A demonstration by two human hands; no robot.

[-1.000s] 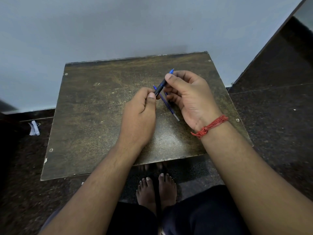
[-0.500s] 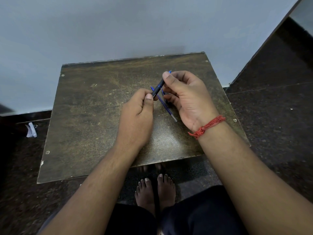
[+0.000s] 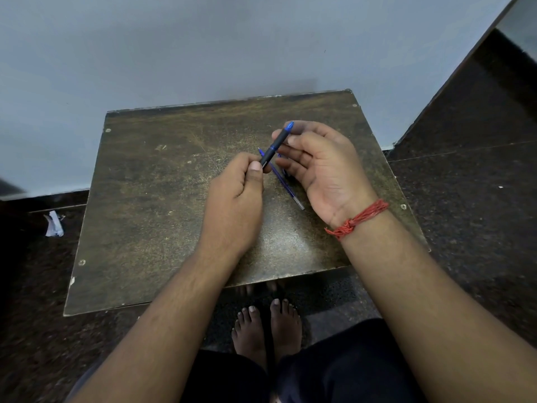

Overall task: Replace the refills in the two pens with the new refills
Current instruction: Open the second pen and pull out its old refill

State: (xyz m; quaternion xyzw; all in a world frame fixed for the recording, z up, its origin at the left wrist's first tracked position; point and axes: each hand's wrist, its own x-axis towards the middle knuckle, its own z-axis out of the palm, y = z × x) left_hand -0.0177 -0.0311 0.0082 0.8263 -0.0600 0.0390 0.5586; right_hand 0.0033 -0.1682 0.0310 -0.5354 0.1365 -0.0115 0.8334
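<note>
1. The left hand [image 3: 235, 196] is closed into a loose fist, its thumb and fingers pinched on the lower end of a dark pen [image 3: 274, 148] with a blue tip.
2. The right hand [image 3: 325, 167] is half open, fingers curled; its thumb and forefinger close lightly on the pen's upper part near the blue end.
3. The pen is held tilted in the air above the table [image 3: 151, 205], over the middle of its right half and nearer the far edge than the near one.
4. A blue refill [image 3: 286, 186] lies flat on the table beneath the hands, running toward the right edge. More blue parts show behind the right fingers; what they are I cannot tell.
5. Risk: if the two halves part suddenly, a small inner piece could drop and roll off the table onto the dark floor [image 3: 465, 199], where it would be hard to spot.
6. Risk: a lowered wrist could nudge the loose refill toward the edge.
</note>
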